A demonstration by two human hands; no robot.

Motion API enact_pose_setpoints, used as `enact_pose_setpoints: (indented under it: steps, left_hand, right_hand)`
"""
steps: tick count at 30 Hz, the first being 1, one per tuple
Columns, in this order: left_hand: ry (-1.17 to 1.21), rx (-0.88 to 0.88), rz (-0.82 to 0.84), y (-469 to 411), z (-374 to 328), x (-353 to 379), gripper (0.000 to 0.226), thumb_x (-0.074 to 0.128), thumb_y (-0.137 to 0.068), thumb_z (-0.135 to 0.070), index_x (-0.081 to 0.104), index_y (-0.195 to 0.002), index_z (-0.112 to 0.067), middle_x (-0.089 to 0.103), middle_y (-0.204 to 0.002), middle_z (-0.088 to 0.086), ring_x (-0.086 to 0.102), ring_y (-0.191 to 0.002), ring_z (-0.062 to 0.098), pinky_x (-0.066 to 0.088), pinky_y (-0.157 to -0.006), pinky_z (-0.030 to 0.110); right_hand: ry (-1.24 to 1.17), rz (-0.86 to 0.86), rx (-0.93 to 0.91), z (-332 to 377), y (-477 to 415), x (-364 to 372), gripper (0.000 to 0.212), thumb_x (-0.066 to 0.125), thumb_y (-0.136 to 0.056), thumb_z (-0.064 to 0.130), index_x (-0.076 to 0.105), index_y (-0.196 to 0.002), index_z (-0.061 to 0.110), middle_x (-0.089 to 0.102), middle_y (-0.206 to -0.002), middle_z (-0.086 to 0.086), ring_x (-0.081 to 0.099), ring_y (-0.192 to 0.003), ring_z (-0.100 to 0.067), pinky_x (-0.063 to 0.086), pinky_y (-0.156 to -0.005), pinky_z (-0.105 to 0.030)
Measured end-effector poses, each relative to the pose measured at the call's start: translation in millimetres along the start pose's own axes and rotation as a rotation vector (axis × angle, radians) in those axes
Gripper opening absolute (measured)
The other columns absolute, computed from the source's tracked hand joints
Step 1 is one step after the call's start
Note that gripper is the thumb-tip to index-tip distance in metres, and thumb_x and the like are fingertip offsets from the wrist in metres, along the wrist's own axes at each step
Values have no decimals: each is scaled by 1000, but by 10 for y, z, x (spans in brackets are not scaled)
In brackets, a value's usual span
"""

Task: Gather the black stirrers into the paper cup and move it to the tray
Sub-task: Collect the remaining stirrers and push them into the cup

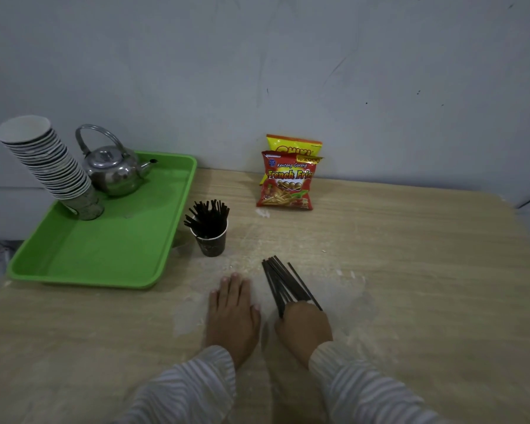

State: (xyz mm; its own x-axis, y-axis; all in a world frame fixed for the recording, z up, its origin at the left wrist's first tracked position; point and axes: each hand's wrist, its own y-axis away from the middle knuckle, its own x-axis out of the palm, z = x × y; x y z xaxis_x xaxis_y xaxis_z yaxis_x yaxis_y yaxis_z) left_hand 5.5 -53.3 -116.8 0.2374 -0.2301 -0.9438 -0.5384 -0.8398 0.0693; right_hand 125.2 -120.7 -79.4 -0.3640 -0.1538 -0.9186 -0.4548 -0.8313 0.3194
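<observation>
A dark paper cup (212, 243) stands on the wooden table just right of the green tray (83, 270), with several black stirrers (208, 216) sticking up out of it. My right hand (303, 327) is closed around a bundle of black stirrers (283, 281) that fans out away from me, low over the table. My left hand (232, 313) lies flat on the table beside it, palm down, fingers slightly apart, holding nothing.
On the tray stand a tilted stack of paper cups (48, 166) and a metal kettle (115, 169). Two snack bags (288, 179) lean against the wall at the back. The table's left edge runs close to the tray.
</observation>
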Motion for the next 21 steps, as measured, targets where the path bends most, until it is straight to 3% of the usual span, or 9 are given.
enact_pose_setpoints:
  steps: [7,11,15,17,21]
  left_hand:
    - [-10,1,10,7,0,-10,60,28,-89,-36,31,-144,-11,27,-154,13,17,-144,31,13,-116,49]
    - [-23,-8,34,8,-9,-26,60,30,-89,-36,31,-143,-11,28,-154,13,18,-143,31,14,-116,49]
    - [-18,-3,14,12,-23,-44,56,40,-87,-32,42,-138,-6,39,-147,18,31,-138,36,24,-111,54]
    - [-20,1,1,11,-28,-45,56,38,-88,-32,41,-138,-6,38,-148,18,30,-138,36,23,-112,54]
    - [-29,-1,32,6,-19,-49,60,24,-90,-36,33,-143,-10,29,-153,15,20,-142,33,16,-115,51]
  right_hand:
    - [96,-103,-71,-102,-168,-118,26,49,-88,28,63,-98,10,67,-103,-10,60,-93,-27,47,-77,-34]
    - [53,-165,34,-154,-283,-187,51,50,-85,55,54,-110,11,55,-111,-9,50,-103,-27,45,-84,-37]
    - [62,-92,102,-103,-330,-170,79,49,-77,69,42,-126,8,49,-122,-10,46,-112,-27,44,-92,-38]
    - [85,-92,81,-39,-334,-135,77,49,-79,66,41,-127,6,48,-122,-11,45,-112,-28,43,-93,-38]
    - [86,-112,-62,56,-334,-92,36,44,-94,28,46,-123,7,50,-120,-12,45,-107,-28,42,-89,-37]
